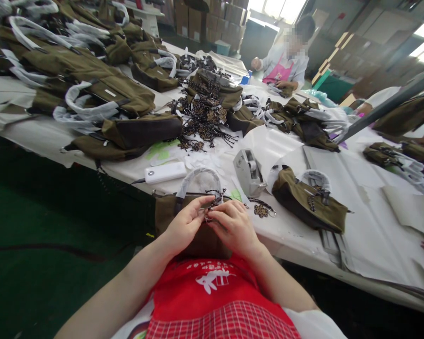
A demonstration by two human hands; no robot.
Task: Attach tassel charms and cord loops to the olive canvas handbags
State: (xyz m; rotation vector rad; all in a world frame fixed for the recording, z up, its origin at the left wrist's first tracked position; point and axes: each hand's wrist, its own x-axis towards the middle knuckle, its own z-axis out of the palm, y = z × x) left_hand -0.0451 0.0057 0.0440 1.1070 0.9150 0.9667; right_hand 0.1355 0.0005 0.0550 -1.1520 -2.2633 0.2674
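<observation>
An olive bag point(165, 214) with a plastic-wrapped handle point(201, 175) stands at the table edge, against the red apron. Over its top, my left hand point(189, 221) and my right hand point(235, 226) meet, fingertips pinched around a small metal ring point(207, 217) with dark braided cord. Which fingers bear on the ring is partly hidden. Just right of my right hand lies a loose flower-shaped charm point(260, 211) with cord and ring.
A tape dispenser point(249, 173) and a white device point(165, 173) sit beyond the bag. Charms point(207, 110) are heaped behind them. Olive bags point(92, 80) fill the left; another point(309, 202) lies right. A person point(284, 63) works across the table.
</observation>
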